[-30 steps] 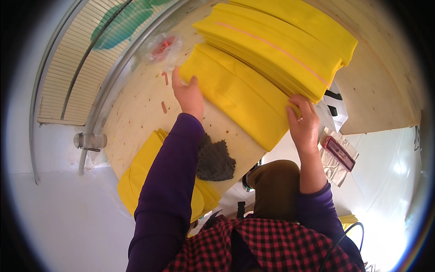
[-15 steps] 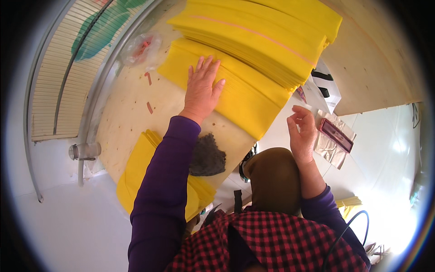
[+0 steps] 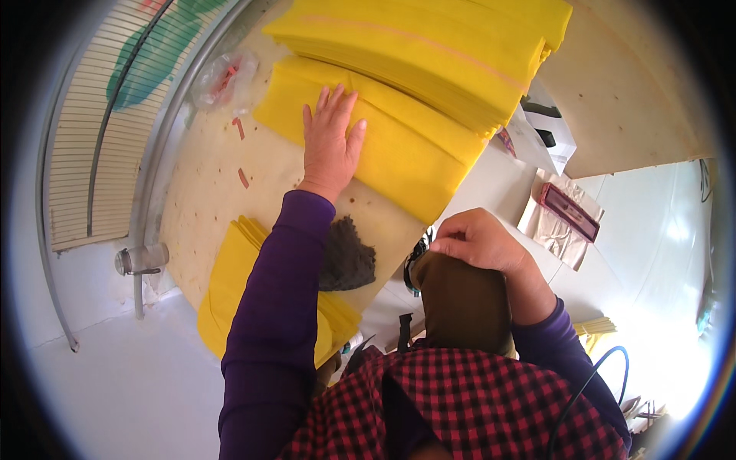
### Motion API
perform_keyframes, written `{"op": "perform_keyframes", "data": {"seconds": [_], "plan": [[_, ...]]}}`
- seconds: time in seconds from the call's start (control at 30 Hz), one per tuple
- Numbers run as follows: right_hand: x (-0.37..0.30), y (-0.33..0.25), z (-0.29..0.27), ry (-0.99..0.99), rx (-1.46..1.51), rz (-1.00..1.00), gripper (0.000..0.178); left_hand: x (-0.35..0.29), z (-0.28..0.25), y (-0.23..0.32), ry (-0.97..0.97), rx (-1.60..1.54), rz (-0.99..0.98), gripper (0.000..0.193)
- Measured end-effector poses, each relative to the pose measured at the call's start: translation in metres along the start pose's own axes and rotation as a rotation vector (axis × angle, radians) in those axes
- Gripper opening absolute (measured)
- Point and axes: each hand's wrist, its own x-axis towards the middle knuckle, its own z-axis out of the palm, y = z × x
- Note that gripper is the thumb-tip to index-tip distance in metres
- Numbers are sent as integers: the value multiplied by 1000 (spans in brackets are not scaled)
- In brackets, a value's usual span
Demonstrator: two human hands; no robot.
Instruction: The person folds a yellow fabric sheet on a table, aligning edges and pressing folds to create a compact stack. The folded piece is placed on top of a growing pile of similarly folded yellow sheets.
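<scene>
Yellow fabric (image 3: 406, 159), left hand (image 3: 330, 146) spread on it, right hand (image 3: 481, 239) curled, grip unclear

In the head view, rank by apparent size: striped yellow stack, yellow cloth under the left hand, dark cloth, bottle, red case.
1. Striped stack
2. Yellow cloth
3. Dark cloth, partly hidden
4. Bottle and red case: too alike to rank

Small workshop, likely fabric goods. Bare plywood worktop (image 3: 201, 172), knots showing, no finish. Thick stack of folded yellow cloth (image 3: 414, 50) at 12 o'clock, another yellow pile (image 3: 234, 307) at 8, yellow bundle (image 3: 596, 326) at 4. Clear plastic bag (image 3: 224, 80) of red strips at 10–11. Batch quantities, not household.
</scene>
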Motion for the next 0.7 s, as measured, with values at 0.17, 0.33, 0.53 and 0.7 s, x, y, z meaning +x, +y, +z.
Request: {"op": "perform_keyframes", "data": {"seconds": [0.17,0.33,0.53,0.7], "plan": [[5,-7,4,-94,-197,-134,17,2,3,0,4,2,-6,46],[6,-7,8,39,-180,-39,18,2,2,2,7,-5,-8,46],[1,-6,7,106,-67,34,15,4,-1,9,-36,45,32,48],[-5,-10,5,46,-50,23,14,4,-1,15,-63,51,74,49]]}}
